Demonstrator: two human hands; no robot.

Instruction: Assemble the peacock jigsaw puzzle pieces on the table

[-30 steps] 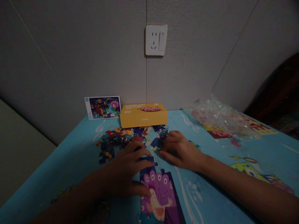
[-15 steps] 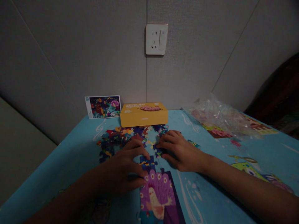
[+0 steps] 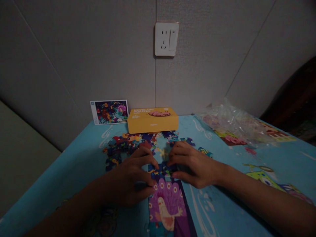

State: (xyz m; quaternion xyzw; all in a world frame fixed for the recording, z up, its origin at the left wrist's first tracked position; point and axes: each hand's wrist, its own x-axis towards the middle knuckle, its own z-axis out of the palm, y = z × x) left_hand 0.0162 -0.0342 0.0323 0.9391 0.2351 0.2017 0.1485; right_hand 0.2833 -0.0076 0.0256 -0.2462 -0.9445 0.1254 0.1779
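A joined section of jigsaw puzzle (image 3: 166, 204) with a purple peacock-like figure lies in front of me. My left hand (image 3: 130, 179) rests along its left side, fingers spread, with fingertips touching the peacock section and a dark blue piece at its top edge. My right hand (image 3: 194, 164) has thumb and fingers closed on a dark puzzle piece (image 3: 168, 171) with green marks. That piece lies against the top of the section, right beside the blue one; whether they interlock I cannot tell. Loose puzzle pieces (image 3: 120, 144) are heaped beyond my left hand.
A yellow puzzle box (image 3: 153, 124) stands at the back by the wall, with a picture card (image 3: 111, 112) leaning to its left. Clear plastic packaging (image 3: 237, 121) covers printed sheets at the right. A fish-patterned piece (image 3: 205, 152) lies past my right wrist on the blue tablecloth (image 3: 222, 204).
My right hand has drawn the dark piece nearer, down to the top of the peacock section. My left hand stays almost where it was.
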